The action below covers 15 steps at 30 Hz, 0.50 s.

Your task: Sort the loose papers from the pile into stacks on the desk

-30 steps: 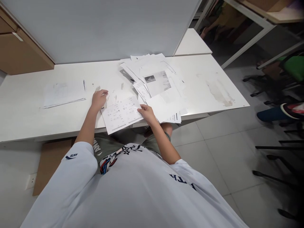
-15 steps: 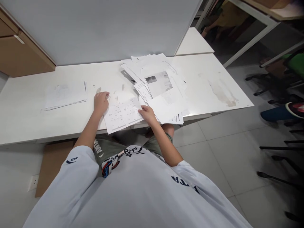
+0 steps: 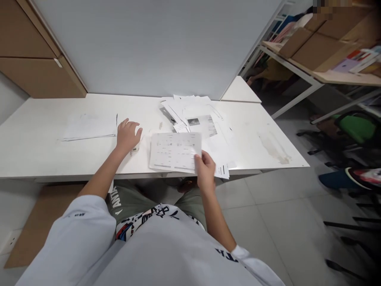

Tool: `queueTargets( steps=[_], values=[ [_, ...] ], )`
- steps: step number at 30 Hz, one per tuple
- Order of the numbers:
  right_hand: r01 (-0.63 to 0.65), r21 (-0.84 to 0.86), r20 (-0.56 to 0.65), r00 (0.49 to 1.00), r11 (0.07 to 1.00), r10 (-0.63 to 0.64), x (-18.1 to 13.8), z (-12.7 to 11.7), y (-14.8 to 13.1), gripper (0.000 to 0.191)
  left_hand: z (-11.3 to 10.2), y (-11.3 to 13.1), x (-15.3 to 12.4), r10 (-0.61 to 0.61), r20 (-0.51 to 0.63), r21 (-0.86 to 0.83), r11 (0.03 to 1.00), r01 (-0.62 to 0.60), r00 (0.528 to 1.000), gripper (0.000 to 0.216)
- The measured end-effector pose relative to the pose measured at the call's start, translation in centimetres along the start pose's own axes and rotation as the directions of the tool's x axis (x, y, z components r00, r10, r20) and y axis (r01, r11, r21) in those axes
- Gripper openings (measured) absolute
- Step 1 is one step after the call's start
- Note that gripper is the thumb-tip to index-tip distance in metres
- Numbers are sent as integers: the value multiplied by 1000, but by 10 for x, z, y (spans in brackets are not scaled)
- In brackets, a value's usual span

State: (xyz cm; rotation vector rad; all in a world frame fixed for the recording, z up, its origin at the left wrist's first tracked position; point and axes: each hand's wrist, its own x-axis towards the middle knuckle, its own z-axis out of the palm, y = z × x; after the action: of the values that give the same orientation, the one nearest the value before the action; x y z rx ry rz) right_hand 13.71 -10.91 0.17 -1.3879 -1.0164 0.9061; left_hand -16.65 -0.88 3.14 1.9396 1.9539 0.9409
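My right hand (image 3: 204, 169) pinches the lower right corner of a printed sheet (image 3: 175, 151) and holds it lifted above the front edge of the white table (image 3: 35, 155). Flat on the tabletop to the left of that sheet lies my left hand (image 3: 127, 134), fingers spread, with a small pale object by its thumb that I cannot make out. Behind the lifted sheet lies a loose heap of papers (image 3: 195, 115). A thin, neater stack of papers (image 3: 91, 126) rests on the table just left of my left hand.
A grey partition wall (image 3: 154, 43) backs the table. Brown cabinets (image 3: 32, 59) stand at the left. To the right are a shelf with cardboard boxes (image 3: 321, 43), chair legs (image 3: 342, 222) and a green seat (image 3: 358, 127) on the tiled floor.
My right hand has lifted the printed sheet off the table and turned it level. My left hand let go of the sheet and lies flat. The camera has tilted up.
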Motion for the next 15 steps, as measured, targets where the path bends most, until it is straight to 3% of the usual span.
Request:
queueTargets(
  steps=[2, 4, 6, 8, 11, 13, 15],
  values=[
    [60, 84, -86, 995, 995, -53, -5, -13, -13, 37, -11, 16, -20, -24, 12, -128, 991, 26, 1000, 40],
    [87, 144, -115, 991, 986, -71, -7, -15, -23, 36, -16, 31, -48, -84, 184, -353, 924, 145, 979, 51],
    [90, 189, -99, 992, 978, -72, -6, -4, -29, 35, -14, 41, -72, -88, 340, -520, 812, 265, 936, 56],
    [57, 209, -21, 998, 976, -54, -7, 17, -30, 36, -11, 36, -84, -113, 346, -590, 746, 310, 931, 58],
    [-37, 202, 142, 990, 979, 8, -11, 48, -26, 42, -20, -4, -68, -320, 196, -525, 764, 375, 927, 56],
    [-82, 196, 189, 981, 977, 45, -13, 56, -19, 45, -42, -49, -45, -482, 128, -421, 765, 488, 867, 54],
    [-106, 181, 180, 981, 978, 73, -12, 51, -11, 45, -72, -98, -22, -525, 87, -370, 772, 516, 847, 52]
  ],
)
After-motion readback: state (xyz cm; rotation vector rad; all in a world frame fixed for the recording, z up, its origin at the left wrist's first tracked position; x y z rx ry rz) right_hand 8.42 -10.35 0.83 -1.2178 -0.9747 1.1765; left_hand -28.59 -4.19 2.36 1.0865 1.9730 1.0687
